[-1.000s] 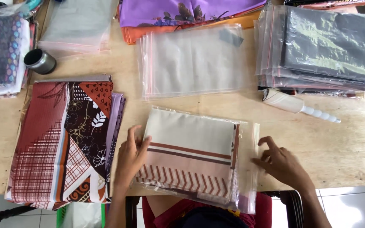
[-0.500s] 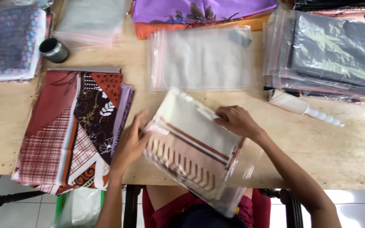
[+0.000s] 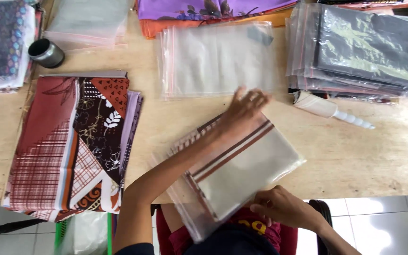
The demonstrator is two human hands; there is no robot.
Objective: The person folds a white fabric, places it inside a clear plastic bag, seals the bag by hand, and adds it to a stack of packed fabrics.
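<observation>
A cream folded cloth with brown stripes, inside a clear plastic bag (image 3: pixel 242 165), lies slanted over the near edge of the wooden table (image 3: pixel 355 160). My left hand (image 3: pixel 244 111) reaches across it and rests with fingers spread on its far corner. My right hand (image 3: pixel 282 208) grips the bag's near edge, below the table edge. The bag's open end hangs toward my lap.
Empty clear bags (image 3: pixel 218 59) are stacked just beyond the left hand. A white lint roller (image 3: pixel 327 110) lies to the right, with bagged dark cloths (image 3: pixel 364 47) behind it. Folded patterned cloths (image 3: pixel 67 141) fill the left side, and a metal cup (image 3: pixel 46 53) stands behind them.
The bagged cloth was lifted and turned around; it now lies slanted the other way. My left hand moved across onto its far corner, and my right hand dropped to its near edge.
</observation>
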